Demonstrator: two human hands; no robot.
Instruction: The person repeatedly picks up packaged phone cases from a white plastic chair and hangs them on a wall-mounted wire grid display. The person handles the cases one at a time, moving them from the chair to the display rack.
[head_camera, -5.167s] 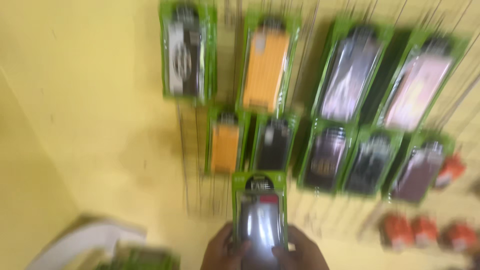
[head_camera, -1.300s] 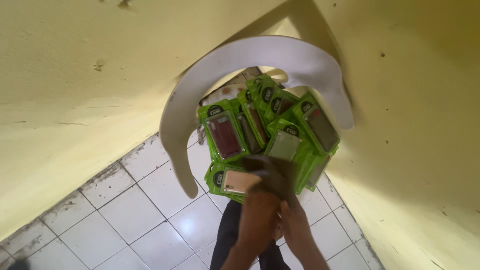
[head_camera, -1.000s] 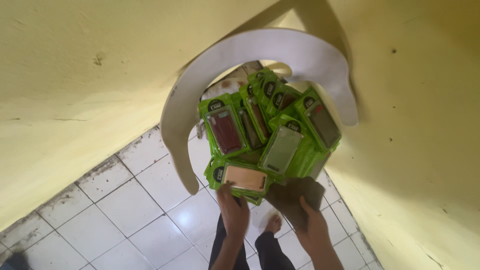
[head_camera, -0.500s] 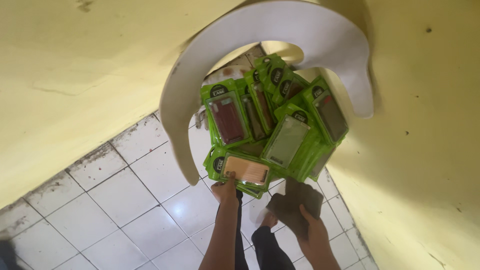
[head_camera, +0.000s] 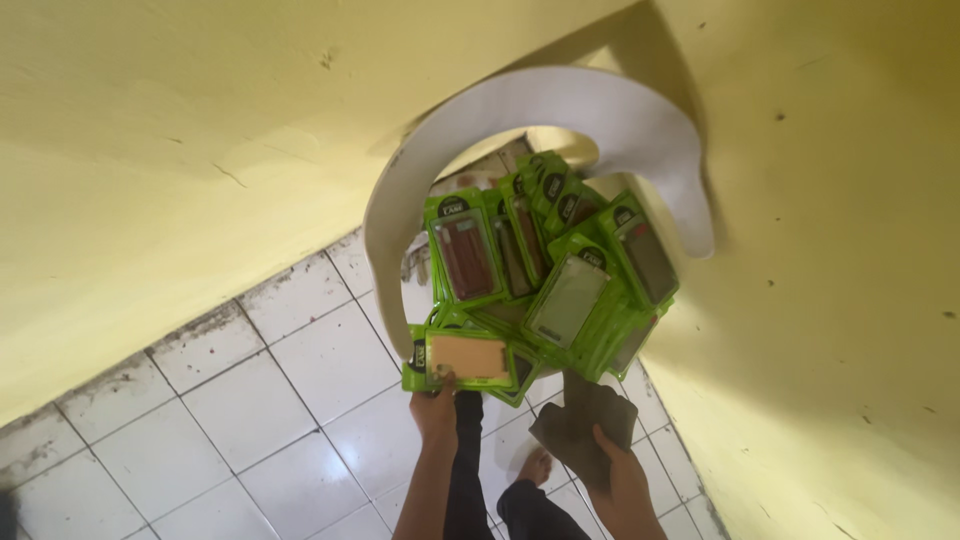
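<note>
Two hands apart now — left hand (head_camera: 436, 400) gripping tan-fronted package (head_camera: 462, 358), right hand (head_camera: 612, 470) clutching dark cloth (head_camera: 580, 425).

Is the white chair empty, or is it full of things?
Full. Green phone-case packs lie heaped over the white chair seat, several overlapping; the left hand touches the nearest one.

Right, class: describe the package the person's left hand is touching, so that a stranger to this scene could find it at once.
Find the white plastic chair in the yellow corner, its seat piled with green phone-case packages. At the pile's near edge, the left hand touches one package. Unlike its neighbours, which show dark red, grey or greenish cases, it lies crosswise and shows a tan, peach-coloured case.
</note>
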